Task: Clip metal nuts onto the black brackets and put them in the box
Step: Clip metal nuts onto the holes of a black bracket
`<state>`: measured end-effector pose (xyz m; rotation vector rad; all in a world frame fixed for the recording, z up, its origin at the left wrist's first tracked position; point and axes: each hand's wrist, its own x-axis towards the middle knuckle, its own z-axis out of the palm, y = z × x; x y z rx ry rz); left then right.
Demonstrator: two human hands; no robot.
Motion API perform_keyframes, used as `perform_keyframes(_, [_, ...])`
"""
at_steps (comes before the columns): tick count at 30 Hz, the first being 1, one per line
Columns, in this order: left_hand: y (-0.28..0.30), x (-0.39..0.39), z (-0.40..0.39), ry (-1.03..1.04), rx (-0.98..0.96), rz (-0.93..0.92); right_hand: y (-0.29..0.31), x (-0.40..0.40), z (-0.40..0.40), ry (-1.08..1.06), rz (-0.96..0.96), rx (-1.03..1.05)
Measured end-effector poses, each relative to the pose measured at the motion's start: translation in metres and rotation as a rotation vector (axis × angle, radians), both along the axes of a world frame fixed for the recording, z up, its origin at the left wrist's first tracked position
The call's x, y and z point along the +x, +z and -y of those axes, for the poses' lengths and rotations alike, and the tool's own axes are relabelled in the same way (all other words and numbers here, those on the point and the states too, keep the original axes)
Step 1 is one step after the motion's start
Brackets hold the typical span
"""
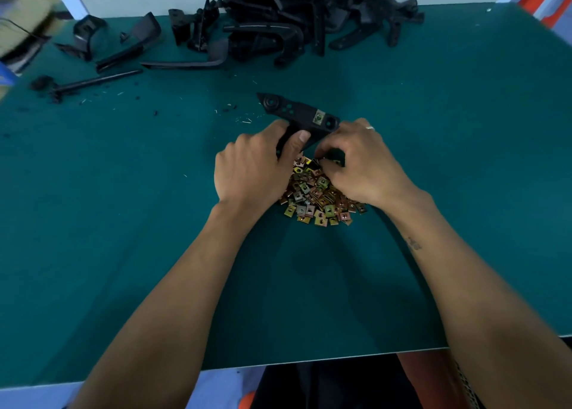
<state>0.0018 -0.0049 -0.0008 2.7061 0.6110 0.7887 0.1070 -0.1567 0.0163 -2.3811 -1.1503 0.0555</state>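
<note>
Head view, looking down on a green table (433,161), and both bare arms reach in from the bottom of the frame to meet just above the centre. The left hand (253,164) has its fingers and thumb curled round the lower stem of a black bracket (297,111), gripping it firmly, thumb pressed on top. The bracket's flat arm runs from upper left to lower right above the knuckles, and there is already one metal nut (318,118) clipped on near its right end, beside a round hole. The right hand (362,164), ring on one finger, is curled tight against the bracket's lower end with its fingertips bunched together; they seem to pinch something small there, but what exactly is hidden behind the fingers. Directly under both hands, centre frame, lies a heap of loose nuts (315,198), gold and brownish squares spilling toward the viewer, with the heel of the right hand resting on its right side. Along the top of the frame, a big pile of brackets (294,19) sits against the far wall, and a few stray ones (123,43) are scattered off to the upper left. Small black crumbs and pale slivers dot the table between that pile and the hands. At the far upper left, a blurred cardboard box (21,25) sits beyond the table's edge.
</note>
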Motion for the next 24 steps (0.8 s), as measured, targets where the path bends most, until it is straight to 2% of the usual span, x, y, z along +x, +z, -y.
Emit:
perform_keyframes(7, [-0.002, 0.0, -0.001, -0.019, 0.017, -0.002, -0.004, 0.005, 0.001, 0.0, -0.02, 0.064])
perform_keyframes(9, [-0.001, 0.0, 0.001, -0.032, 0.034, -0.01, -0.003, 0.01, 0.004, -0.064, -0.096, 0.209])
perform_keyframes(13, [0.001, -0.003, 0.003, -0.045, 0.095, -0.026, 0.005, 0.018, 0.011, -0.14, -0.292, 0.704])
perform_keyframes(15, [0.002, -0.003, 0.004, -0.049, 0.108, -0.03, 0.008, 0.019, 0.011, -0.162, -0.38, 0.853])
perform_keyframes(20, [0.002, -0.004, 0.005, -0.062, 0.112, -0.02, 0.012, 0.013, 0.006, -0.121, -0.526, 1.004])
perform_keyframes(24, [0.002, -0.003, 0.007, -0.072, 0.126, -0.022, 0.012, 0.006, 0.002, -0.109, -0.496, 1.049])
